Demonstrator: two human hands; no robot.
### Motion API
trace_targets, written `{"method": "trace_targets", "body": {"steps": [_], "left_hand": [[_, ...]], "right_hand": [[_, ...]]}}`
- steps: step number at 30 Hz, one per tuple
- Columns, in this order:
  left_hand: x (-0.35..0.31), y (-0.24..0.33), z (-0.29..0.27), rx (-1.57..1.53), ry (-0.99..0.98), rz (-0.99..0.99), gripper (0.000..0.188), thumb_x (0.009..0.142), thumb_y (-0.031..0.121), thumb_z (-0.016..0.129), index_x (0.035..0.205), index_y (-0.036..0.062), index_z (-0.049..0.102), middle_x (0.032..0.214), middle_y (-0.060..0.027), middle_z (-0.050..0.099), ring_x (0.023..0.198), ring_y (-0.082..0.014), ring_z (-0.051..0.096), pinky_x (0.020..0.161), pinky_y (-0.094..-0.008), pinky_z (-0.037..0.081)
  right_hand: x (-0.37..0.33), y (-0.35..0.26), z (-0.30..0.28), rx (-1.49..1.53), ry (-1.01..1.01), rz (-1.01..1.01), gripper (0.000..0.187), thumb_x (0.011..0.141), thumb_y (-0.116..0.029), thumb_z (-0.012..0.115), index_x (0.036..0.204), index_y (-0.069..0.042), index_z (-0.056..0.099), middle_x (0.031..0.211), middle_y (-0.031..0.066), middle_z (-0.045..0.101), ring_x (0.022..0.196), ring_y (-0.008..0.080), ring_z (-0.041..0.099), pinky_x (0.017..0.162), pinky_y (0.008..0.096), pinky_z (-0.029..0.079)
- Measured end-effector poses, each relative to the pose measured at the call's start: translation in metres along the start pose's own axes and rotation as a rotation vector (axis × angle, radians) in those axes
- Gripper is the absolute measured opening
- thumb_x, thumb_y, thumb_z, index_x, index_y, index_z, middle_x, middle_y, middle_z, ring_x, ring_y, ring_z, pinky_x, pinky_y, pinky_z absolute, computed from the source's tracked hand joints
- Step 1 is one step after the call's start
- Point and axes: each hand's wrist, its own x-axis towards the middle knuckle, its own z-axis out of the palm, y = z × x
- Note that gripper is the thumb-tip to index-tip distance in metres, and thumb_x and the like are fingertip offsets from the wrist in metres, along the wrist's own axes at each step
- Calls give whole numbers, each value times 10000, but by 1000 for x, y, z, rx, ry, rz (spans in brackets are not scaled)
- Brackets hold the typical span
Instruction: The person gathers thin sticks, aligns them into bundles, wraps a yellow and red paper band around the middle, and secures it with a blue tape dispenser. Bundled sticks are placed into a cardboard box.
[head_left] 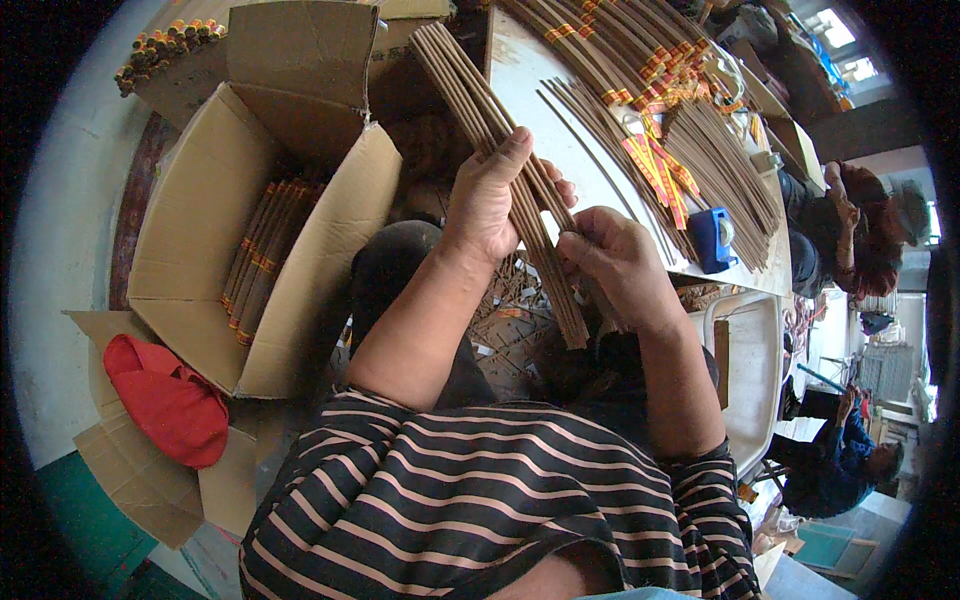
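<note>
A loose bunch of thin brown incense sticks (460,85) slants across my lap, its upper end fanned slightly apart. My left hand (490,195) is wrapped around the middle of the bunch, thumb on top. Lower down, my right hand (620,260) has its fingers bent and pinched at the right side of the sticks; its fingertips are partly hidden. On the white table (565,150) just beyond lie more loose sticks (725,170), red and yellow paper strips (660,170) and a blue tape dispenser (712,242).
An open cardboard box (335,240) at my left holds banded stick bundles (262,255). A red cloth (165,400) lies beside it. More banded bundles (600,50) cover the table's far side. A white tub (750,370) stands at right; people (865,225) sit beyond.
</note>
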Motion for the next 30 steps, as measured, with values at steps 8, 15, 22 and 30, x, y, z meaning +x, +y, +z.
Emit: {"method": "trace_targets", "body": {"steps": [8, 15, 22, 30], "left_hand": [[1, 3, 2, 20, 160, 8, 253, 805, 306, 634, 824, 74, 537, 670, -71, 582, 608, -228, 597, 594, -383, 525], [3, 6, 0, -35, 161, 11, 264, 836, 279, 604, 677, 129, 456, 578, -7, 469, 488, -134, 460, 444, -278, 394], [7, 4, 0, -48, 138, -30, 270, 848, 283, 590, 670, 134, 452, 566, 4, 458, 478, -122, 455, 429, -271, 393], [7, 3, -3, -39, 119, -43, 274, 852, 286, 581, 670, 130, 449, 566, 3, 459, 479, -125, 454, 425, -273, 392]], "right_hand": [[-1, 0, -1, 103, 56, -34, 166, 886, -149, 526, 916, 13, 505, 768, 61, 584, 637, 92, 539, 554, 213, 438], [23, 30, -35, -87, 296, -7, 162, 866, -151, 535, 903, 6, 522, 743, 47, 581, 554, 60, 467, 484, 202, 385], [68, 131, -85, -998, 532, -231, 214, 833, -180, 542, 962, -12, 571, 828, 187, 598, 782, 284, 582, 669, 390, 462], [68, 103, -84, -1347, 687, -173, 312, 806, -185, 539, 1083, -42, 518, 1052, 161, 537, 970, 358, 500, 839, 395, 404]]}}
